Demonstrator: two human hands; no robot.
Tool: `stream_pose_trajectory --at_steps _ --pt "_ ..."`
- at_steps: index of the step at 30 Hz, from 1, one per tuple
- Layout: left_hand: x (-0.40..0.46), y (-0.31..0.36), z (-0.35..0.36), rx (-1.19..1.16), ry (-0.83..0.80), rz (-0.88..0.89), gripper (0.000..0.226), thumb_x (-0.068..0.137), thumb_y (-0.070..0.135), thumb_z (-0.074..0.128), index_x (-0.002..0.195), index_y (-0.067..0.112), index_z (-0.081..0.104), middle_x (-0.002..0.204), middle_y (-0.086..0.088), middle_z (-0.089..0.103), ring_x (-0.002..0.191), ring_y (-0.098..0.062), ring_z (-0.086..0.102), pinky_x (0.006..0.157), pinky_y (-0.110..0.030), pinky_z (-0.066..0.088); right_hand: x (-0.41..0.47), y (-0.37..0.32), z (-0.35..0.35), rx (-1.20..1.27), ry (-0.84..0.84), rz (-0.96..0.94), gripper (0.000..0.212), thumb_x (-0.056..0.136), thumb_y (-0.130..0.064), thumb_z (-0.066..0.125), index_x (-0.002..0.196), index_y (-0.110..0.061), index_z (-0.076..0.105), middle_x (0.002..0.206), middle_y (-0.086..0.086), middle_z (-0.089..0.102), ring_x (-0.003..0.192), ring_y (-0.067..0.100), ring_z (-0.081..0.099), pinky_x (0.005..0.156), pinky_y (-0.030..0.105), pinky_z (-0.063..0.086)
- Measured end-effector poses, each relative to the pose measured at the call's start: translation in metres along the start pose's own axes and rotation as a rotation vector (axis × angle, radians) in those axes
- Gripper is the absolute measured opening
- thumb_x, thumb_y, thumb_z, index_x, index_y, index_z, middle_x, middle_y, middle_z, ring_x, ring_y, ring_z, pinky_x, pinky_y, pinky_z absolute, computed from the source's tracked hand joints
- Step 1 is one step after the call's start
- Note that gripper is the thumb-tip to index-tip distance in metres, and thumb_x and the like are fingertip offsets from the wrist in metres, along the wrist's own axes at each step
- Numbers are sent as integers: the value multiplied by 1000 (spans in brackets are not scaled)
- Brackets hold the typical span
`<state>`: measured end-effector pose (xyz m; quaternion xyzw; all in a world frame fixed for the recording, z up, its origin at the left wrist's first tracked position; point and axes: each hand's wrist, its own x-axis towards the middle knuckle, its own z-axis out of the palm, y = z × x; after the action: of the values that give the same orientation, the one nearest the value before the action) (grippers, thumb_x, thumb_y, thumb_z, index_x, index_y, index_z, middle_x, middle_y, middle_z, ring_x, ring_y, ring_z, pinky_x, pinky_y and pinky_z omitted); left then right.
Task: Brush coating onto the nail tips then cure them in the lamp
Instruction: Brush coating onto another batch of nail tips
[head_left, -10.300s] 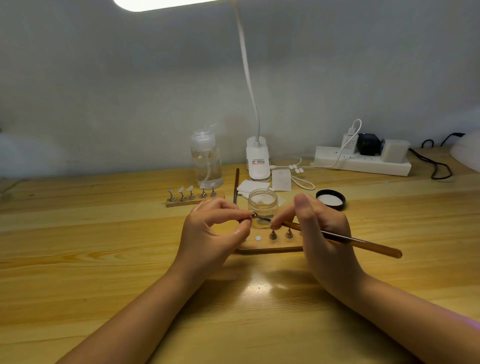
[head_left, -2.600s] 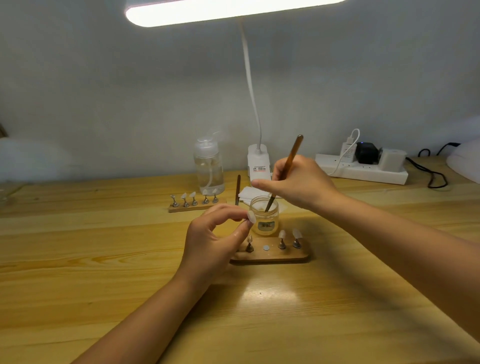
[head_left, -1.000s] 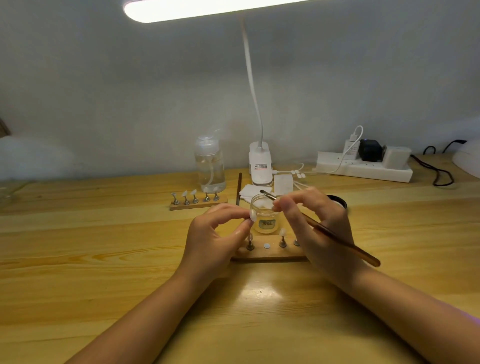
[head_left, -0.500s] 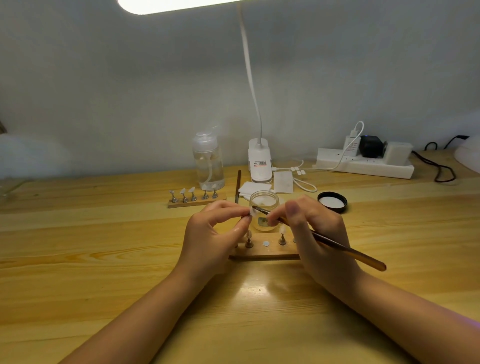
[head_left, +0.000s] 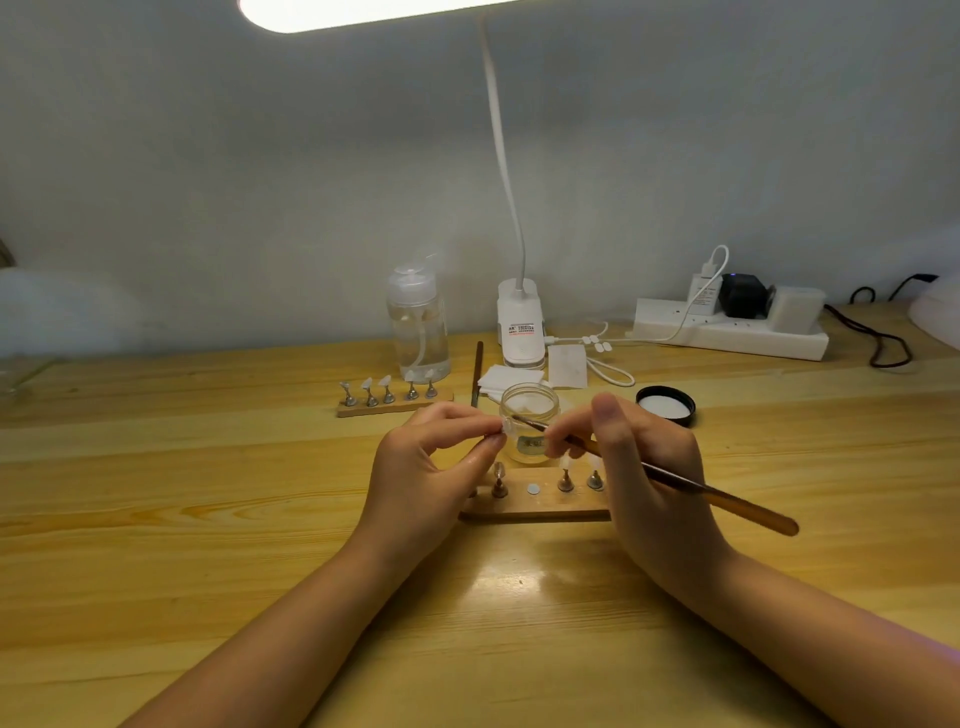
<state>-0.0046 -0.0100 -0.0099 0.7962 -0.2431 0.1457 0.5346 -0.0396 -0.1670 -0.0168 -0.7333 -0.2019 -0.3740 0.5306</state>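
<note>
A small nail tip (head_left: 508, 427) is pinched by the left hand (head_left: 423, 470). Just beside it, a brush (head_left: 670, 480) is gripped by the right hand (head_left: 649, 478), its end touching the tip.

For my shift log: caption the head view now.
Left hand pinches a nail tip while right hand brushes it.

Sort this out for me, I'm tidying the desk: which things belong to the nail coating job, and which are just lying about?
In use: nail tip pinched by left hand; brush in right hand; open jar; near holder.

Lying about: pump bottle; jar lid; far holder; spare brush; power strip.
</note>
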Motion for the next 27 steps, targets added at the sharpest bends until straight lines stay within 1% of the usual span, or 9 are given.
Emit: stream_pose_trajectory --at_steps 3,8,11,14,17,19,22,25,27 --pt "0 0 0 -13 -1 0 23 78 9 66 94 25 66 88 14 63 88 -3 58 77 -36 54 2 0 3 -23 -22 6 51 92 -38 30 75 -5 65 70 5 65 71 9 62 64 30 51" --pt "1 1 1 -19 5 1 23 77 9 66 93 26 66 88 14 63 87 -5 60 76 -42 54 -3 -1 -1 36 -26 66 43 92 -37 34 67 -16 63 61 0 62 60 6 61 61 19 47" --pt "1 0 1 -22 7 -1 22 77 9 66 92 26 67 88 13 64 87 -5 60 76 -42 54 -3 -2 -1 70 8 77 40 90 -34 33 65 -20 60 57 -2 60 56 6 58 58 16 45" --pt "2 1 2 -23 5 -2 22 78 9 66 94 24 67 89 14 64 88 -4 60 76 -42 55 0 -2 2 36 12 51 38 92 -34 33 70 -19 60 64 -1 62 63 5 59 58 15 46" --pt "1 1 2 -28 8 1 23 77 8 66 94 24 67 88 13 64 87 -4 60 76 -42 55 1 -1 4 -9 -15 31 48 92 -41 29 75 -12 64 68 3 64 69 5 61 63 18 48" --pt "1 1 1 -26 9 0 24 77 8 66 94 25 66 88 14 63 87 -4 60 77 -41 55 0 -1 3 2 -20 37 50 92 -41 29 73 -11 65 67 2 65 67 5 61 62 17 47" --pt "1 2 1 -27 5 -10 23 77 8 65 94 23 67 88 13 64 88 -6 60 76 -43 54 -2 -3 2 59 -19 75 46 91 -44 32 67 -20 62 59 -1 63 58 6 60 57 14 45" --pt "2 2 2 -37 5 -13 21 77 8 66 94 22 68 89 11 64 88 -8 61 76 -44 54 -3 -3 0 109 19 113 42 90 -36 33 64 -20 61 55 -3 60 54 5 57 54 13 43" --pt "2 2 2 -44 5 -11 21 77 8 66 94 21 68 89 10 65 87 -8 61 75 -43 55 -1 -3 2 83 21 86 41 90 -33 32 67 -17 62 61 -1 62 59 5 59 56 13 44"
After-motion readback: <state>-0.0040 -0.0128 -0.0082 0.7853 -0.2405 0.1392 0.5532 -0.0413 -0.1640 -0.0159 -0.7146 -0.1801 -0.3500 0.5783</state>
